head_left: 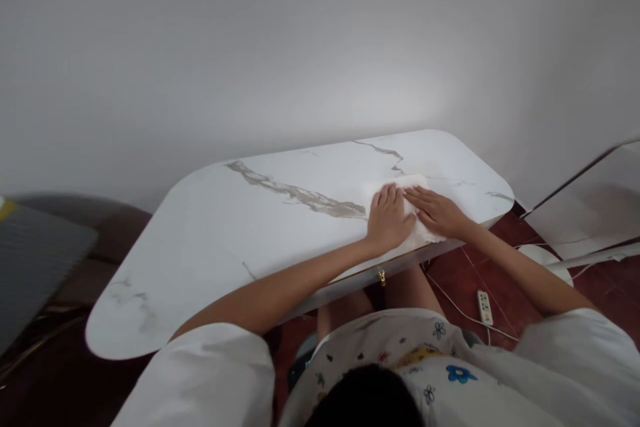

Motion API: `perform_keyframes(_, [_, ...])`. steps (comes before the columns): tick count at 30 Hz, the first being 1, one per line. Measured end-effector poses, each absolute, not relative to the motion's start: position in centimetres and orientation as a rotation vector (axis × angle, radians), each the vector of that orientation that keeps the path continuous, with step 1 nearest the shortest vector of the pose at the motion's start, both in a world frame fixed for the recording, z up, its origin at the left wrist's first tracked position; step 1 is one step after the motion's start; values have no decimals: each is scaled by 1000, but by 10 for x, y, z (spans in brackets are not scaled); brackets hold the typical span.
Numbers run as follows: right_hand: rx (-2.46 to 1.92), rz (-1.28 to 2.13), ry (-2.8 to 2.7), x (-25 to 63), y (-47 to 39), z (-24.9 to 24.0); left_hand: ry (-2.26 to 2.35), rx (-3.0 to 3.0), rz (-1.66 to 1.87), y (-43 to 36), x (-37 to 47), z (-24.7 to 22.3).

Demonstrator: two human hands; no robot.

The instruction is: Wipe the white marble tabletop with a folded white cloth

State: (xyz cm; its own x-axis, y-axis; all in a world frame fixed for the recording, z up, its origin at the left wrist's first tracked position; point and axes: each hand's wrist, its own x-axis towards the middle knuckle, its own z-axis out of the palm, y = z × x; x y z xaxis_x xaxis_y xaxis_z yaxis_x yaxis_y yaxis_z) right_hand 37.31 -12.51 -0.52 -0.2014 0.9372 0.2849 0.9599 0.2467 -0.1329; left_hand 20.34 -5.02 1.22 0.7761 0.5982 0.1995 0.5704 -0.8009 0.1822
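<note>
A thin white cloth or paper wipe point(419, 235) lies spread on the white marble-patterned tabletop point(210, 233), toward its right part. My left hand point(390, 219) rests flat on the left side of the wipe, fingers pointing away from me. From the right, my right hand point(440, 212) lies on it too, fingers stretched out toward the left hand. The fingertips of both hands almost meet near the far edge of the wipe. Part of the sheet is hidden under the palms.
A small gold drawer knob point(383, 277) sticks out from the table's front. On the red tiled floor lies a white power strip point(485, 307) with its cord. The wall point(300, 47) stands behind the table. A grey ribbed object point(40, 267) is at the left.
</note>
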Motion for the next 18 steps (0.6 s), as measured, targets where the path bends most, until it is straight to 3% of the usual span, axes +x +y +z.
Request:
perform_keyframes(8, [-1847, -86, -2139, 441, -150, -5, 850, 2795, 420, -66, 273, 13])
perform_keyframes(18, [-1937, -111, -2175, 498, -28, -7, 961, 2785, 642, 39, 337, 3])
